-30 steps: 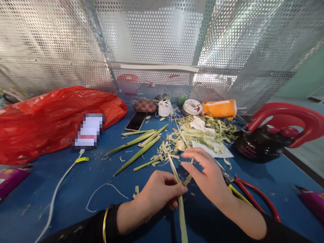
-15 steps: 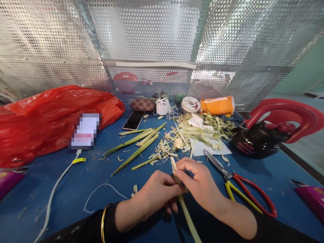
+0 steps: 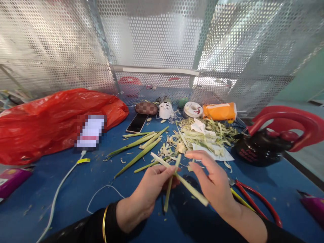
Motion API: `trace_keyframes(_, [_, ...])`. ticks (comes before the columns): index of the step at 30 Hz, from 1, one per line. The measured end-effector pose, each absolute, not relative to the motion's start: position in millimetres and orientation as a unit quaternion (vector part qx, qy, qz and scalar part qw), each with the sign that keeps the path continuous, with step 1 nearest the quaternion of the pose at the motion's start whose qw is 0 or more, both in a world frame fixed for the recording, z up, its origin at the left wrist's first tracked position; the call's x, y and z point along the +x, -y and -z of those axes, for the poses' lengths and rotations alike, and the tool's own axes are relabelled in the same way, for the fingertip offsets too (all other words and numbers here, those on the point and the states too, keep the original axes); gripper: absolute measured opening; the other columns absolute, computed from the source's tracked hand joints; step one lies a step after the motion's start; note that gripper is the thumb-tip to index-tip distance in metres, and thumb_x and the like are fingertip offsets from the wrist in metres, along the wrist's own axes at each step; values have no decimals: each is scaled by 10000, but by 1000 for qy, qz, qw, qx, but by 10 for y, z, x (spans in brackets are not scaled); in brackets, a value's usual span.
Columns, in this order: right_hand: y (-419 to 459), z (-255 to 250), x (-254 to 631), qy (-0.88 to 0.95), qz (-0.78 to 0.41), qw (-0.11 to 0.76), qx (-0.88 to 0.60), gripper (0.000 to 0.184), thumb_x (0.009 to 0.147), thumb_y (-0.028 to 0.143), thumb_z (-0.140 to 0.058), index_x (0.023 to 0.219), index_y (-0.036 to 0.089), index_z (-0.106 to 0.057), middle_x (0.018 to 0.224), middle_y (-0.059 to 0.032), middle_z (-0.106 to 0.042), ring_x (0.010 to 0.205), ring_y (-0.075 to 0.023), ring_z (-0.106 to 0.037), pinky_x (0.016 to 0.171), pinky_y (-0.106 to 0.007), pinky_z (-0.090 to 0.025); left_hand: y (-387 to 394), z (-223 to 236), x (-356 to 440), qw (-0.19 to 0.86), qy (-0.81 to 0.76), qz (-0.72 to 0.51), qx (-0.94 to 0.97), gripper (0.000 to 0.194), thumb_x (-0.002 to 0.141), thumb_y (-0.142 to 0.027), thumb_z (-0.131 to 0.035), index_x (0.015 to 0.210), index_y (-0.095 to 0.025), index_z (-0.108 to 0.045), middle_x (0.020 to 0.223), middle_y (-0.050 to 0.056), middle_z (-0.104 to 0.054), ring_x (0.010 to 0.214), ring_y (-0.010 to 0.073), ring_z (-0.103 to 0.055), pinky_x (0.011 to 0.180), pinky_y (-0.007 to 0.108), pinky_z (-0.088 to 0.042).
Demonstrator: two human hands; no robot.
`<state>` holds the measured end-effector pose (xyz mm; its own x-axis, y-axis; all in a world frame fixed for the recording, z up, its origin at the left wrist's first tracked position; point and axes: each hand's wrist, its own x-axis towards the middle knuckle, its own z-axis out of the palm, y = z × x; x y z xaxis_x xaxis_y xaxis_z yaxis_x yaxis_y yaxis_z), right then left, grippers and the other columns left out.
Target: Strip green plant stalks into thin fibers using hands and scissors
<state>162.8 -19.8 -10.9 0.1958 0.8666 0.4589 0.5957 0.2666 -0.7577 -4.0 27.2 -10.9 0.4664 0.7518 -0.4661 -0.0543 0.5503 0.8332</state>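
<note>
My left hand (image 3: 158,182) pinches two pale green leaf strips between thumb and fingers, where they cross. One strip (image 3: 191,189) slants from upper left down to the right; the other (image 3: 168,194) runs more upright beneath it. To the right, my right hand (image 3: 212,179) has its thumb and fingers apart and holds nothing. Beyond the hands lie several long green leaves (image 3: 139,157) with pointed tips. A pile of leaf shavings (image 3: 199,135) spreads around a white paper sheet (image 3: 221,153). Red and yellow handled scissors (image 3: 258,200) are partly hidden behind my right hand.
At right stands a black pot with a red handle (image 3: 258,148). A red plastic bag (image 3: 55,114) and a cabled phone (image 3: 91,131) lie at left. Another phone (image 3: 137,123), a checkered case (image 3: 146,108), a ribbon roll (image 3: 192,110) and an orange pack (image 3: 219,111) line the back.
The single long strip between both hands now shows as two crossed strips in my left hand. My right hand has let go and moved right, fingers spread. The view has shifted slightly.
</note>
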Motion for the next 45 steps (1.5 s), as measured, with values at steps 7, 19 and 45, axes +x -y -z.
trace_keyframes(7, [149,171,1560,482,-388,503,-603,226,831,425,-609,831,206,-663,818,-40,-684,789,-219,-618,717,-307,-493,-363,-28,-118,778,-377,-380,330,253,647,-288,-808,844,-137,-756,829,66,-716,790,144,-615,776,232,-455])
trace_keyframes(19, [183,219,1435,465,-543,456,-530,263,764,424,-696,687,172,-688,689,-12,-627,708,-164,-511,684,-253,-405,-300,20,-71,757,-348,-414,367,203,691,-328,-766,746,-134,-737,789,59,-694,804,183,-602,817,302,-445])
trace_keyframes(45, [288,214,1378,567,-442,459,-522,305,771,340,-668,540,183,-546,634,9,-500,658,-158,-461,650,-267,-387,-238,19,-54,782,-345,-369,365,207,662,-216,-759,846,-122,-757,731,54,-723,722,137,-626,745,236,-452])
